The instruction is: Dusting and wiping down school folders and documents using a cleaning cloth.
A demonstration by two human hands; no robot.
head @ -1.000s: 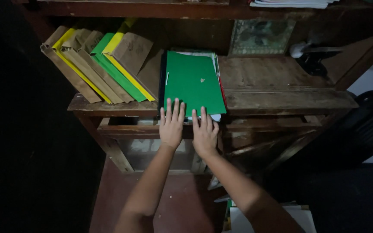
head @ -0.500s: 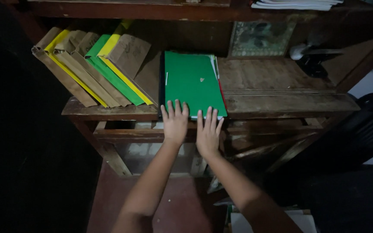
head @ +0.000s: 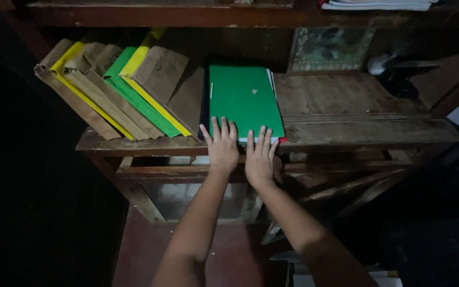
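Left hand (head: pixel 222 146): flat, fingers spread, tips on the green folder (head: pixel 244 101).
Right hand (head: pixel 260 155): flat, fingers apart, touching folder's front edge.

Flat folder (head: pixel 244 101), centre: plain bright green, one small pale fleck; white and red edges beneath it. Leaning folders (head: pixel 118 90), left: brown with yellow and green spines. Shelf (head: pixel 357 133): worn dark brown wood. Framed picture (head: pixel 329 49), far right: mottled grey-green.
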